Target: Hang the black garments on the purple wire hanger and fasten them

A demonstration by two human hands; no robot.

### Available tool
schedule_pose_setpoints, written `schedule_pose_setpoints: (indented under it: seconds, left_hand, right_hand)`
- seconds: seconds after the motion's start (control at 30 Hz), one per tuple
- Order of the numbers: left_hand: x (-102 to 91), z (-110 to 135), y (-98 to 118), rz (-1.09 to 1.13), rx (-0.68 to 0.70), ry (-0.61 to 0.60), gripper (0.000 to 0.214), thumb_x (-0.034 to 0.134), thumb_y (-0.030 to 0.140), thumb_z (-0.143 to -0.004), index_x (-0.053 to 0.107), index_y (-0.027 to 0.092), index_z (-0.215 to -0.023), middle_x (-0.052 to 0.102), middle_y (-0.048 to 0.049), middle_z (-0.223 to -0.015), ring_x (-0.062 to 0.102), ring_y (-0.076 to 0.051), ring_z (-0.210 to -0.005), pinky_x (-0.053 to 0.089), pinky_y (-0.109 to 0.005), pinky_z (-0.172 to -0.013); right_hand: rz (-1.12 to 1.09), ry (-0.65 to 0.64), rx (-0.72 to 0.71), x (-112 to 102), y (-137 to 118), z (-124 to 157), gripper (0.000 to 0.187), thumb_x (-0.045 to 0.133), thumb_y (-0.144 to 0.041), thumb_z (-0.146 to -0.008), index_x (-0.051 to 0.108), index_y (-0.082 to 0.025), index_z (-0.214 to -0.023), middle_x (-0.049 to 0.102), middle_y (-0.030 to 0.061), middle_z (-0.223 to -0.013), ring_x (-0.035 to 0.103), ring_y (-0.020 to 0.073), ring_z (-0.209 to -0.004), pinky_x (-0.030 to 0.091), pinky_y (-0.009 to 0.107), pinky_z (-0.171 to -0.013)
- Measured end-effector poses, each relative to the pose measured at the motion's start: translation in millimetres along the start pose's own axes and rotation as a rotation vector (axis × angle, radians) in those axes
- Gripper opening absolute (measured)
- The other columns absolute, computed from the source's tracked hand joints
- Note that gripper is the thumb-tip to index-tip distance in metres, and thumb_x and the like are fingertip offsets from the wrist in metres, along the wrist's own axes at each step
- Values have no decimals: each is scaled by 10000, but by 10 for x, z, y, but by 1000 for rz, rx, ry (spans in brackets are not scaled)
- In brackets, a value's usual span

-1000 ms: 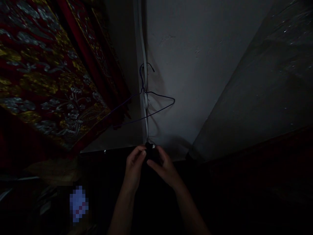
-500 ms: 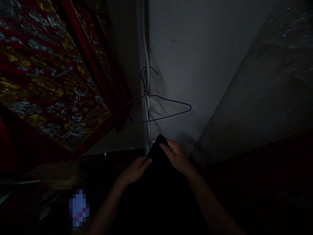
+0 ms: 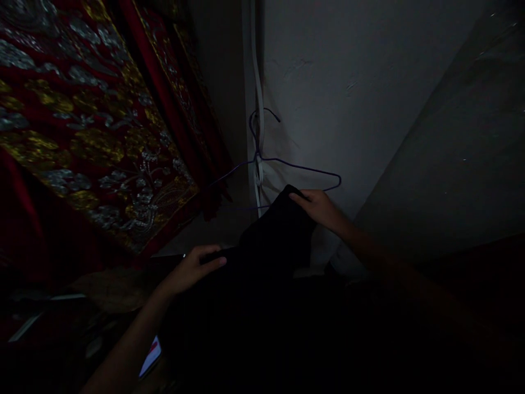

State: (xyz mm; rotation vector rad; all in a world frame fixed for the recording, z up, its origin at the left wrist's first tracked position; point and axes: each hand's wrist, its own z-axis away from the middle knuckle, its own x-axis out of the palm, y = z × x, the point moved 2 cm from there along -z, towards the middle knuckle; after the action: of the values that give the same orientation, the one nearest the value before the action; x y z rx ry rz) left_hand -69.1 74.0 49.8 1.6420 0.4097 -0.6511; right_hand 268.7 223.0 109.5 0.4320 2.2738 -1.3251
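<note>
A black cloth garment is stretched between my two hands; its exact kind is lost in the dark. My right hand pinches the raised upper corner, in front of the lower bar of a purple wire hanger. Lower down, my left hand grips another edge of the cloth, thumb on top. The hanger hangs against the wall by its hook, beside a pale cable. Part of its bottom bar is hidden behind the cloth.
Red fabric with gold and silver embroidery hangs at the left. A pale cable runs down the grey wall. A lit phone-like screen lies at the lower left, amid dim clutter.
My hands have moved apart, spreading the black garment. The right one rose to the right, up to the hanger; the left one shifted left. The view has turned slightly.
</note>
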Motion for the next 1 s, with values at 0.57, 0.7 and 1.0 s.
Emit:
schedule_pose_setpoints:
  seconds: [0.57, 0.7, 1.0]
  left_hand:
    - [-510, -59, 424, -663, 403, 198, 268, 500, 283, -914, 753, 216, -975, 550, -90, -1445, 265, -392, -1468, 285, -642, -1174]
    - [-605, 74, 488, -631, 451, 178, 262, 506, 319, -916, 727, 203, -836, 625, -93, -1341, 352, -363, -1432, 356, -575, -1159]
    - [-637, -108, 1030, -435, 439, 472, 185, 478, 264, -944, 645, 218, -1010, 616, -66, -1283, 576, -257, -1236, 466, -403, -1061]
  right_hand:
    - [250, 205, -52, -479, -274, 433, 437, 562, -508, -887, 516, -208, -572, 486, -1, -541, 482, 151, -535, 311, 282, -506]
    - [240, 239, -26, -432, -200, 404, 440, 545, -478, -879, 421, -218, -546, 405, -12, -526, 422, 137, -519, 280, 286, -507]
    - [-65, 3, 1, -1, -373, 580, 429, 493, -528, -921, 511, -205, -639, 503, -4, -597, 471, 138, -558, 334, 266, -508]
